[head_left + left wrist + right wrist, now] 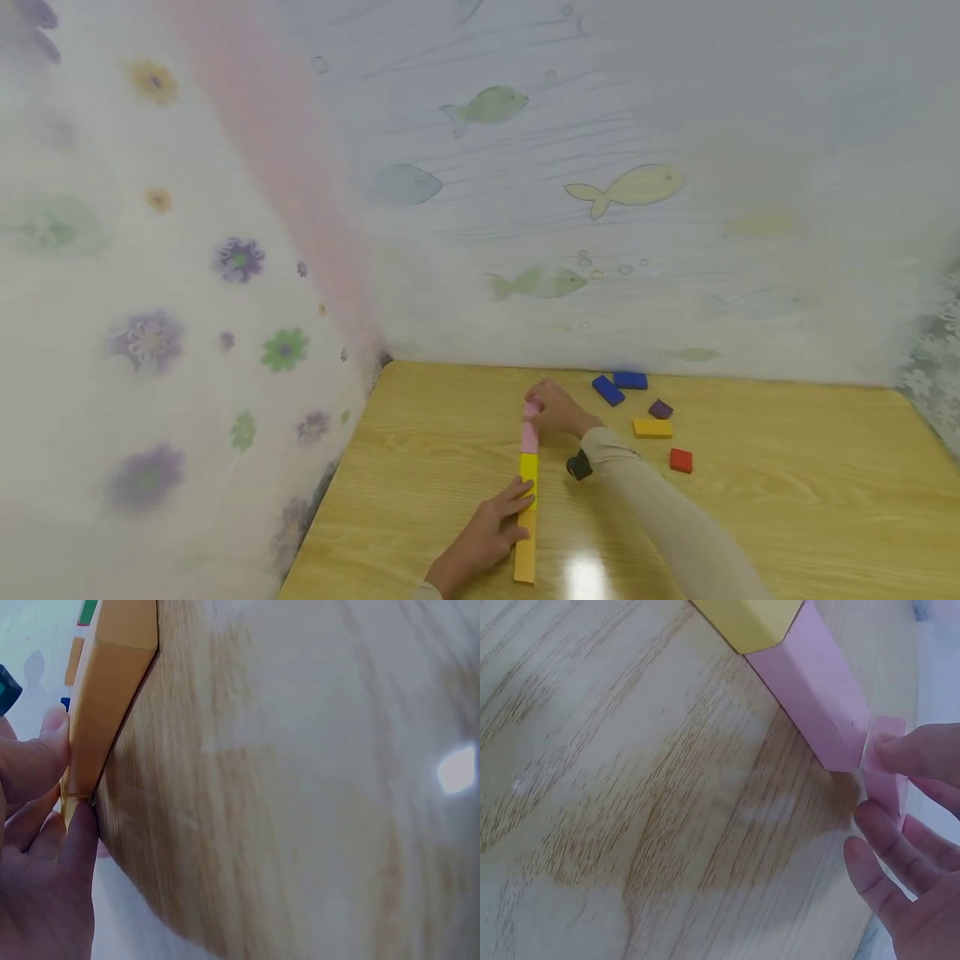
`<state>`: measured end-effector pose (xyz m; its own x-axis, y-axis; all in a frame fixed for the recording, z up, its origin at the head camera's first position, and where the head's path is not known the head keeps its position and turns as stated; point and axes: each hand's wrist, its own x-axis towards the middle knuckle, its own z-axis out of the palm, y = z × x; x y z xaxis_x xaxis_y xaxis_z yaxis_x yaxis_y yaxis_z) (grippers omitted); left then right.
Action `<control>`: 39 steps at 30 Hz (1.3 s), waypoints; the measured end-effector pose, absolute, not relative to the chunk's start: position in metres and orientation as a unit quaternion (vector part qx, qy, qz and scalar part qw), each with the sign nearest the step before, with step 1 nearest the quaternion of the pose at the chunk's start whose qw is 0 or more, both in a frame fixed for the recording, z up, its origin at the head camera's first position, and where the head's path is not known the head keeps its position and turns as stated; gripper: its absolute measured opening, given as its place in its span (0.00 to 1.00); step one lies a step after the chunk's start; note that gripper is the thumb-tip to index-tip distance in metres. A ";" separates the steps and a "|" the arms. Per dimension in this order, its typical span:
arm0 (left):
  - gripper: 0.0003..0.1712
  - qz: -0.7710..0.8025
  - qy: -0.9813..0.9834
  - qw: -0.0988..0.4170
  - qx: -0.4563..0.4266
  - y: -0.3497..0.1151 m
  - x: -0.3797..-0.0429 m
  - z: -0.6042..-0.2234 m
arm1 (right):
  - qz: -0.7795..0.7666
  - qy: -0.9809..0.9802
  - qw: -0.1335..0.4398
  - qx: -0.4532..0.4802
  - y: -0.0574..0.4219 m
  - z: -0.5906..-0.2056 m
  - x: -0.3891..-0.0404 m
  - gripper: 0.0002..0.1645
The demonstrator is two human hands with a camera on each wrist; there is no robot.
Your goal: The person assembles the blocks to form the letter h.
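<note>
"What's in your right hand?"

"My right hand point(558, 410) pinches the end pink block point(881, 784) between thumb and fingers, at the far end of a row on the bench point(795, 508)."

"Does it touch its neighbour?"

"It sits right at the end of the inner pink block point(817, 694), turned slightly from it. I see a thin line there, but can't fairly say whether they meet all along."

"And the rest of the row?"

"Coming towards me, the yellow block point(528, 467) follows the inner pink block, then the orange block point(527, 558), end to end."

"Your left hand?"

"My left hand point(486, 533) is loosely spread, fingers reaching over the yellow block, thumb at the orange block."

"Anything else about?"

"Right of the row, near the back edge, the slanted blue block point(608, 391) lies just beside the rear blue block point(631, 381). Nearer me come the purple block point(661, 409), the amber block point(652, 429) and the red block point(681, 461). A fish-patterned backdrop point(600, 342) stands behind."
</note>
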<state>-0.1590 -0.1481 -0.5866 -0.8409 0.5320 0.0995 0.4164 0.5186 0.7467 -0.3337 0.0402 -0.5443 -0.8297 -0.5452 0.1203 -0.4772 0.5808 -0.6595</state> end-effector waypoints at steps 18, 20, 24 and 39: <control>0.27 0.405 0.864 0.078 0.289 -0.147 -0.159 -0.586 | -0.359 0.876 0.062 -0.316 0.046 -0.547 -0.337 0.17; 0.27 0.405 0.865 0.083 0.283 -0.147 -0.159 -0.585 | -0.357 0.876 0.063 -0.319 0.046 -0.547 -0.338 0.17; 0.27 0.406 0.868 0.089 0.274 -0.148 -0.158 -0.582 | -0.340 0.875 0.044 -0.341 0.046 -0.546 -0.339 0.17; 0.27 0.395 0.871 0.080 0.280 -0.148 -0.159 -0.584 | -0.322 0.879 0.039 -0.349 0.039 -0.547 -0.337 0.18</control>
<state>-0.1586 -0.1479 -0.5837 -0.8303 0.5513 0.0817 0.4247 0.5310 0.7332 -0.3367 0.0390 -0.5469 -0.7535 -0.6388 0.1554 -0.5884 0.5498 -0.5930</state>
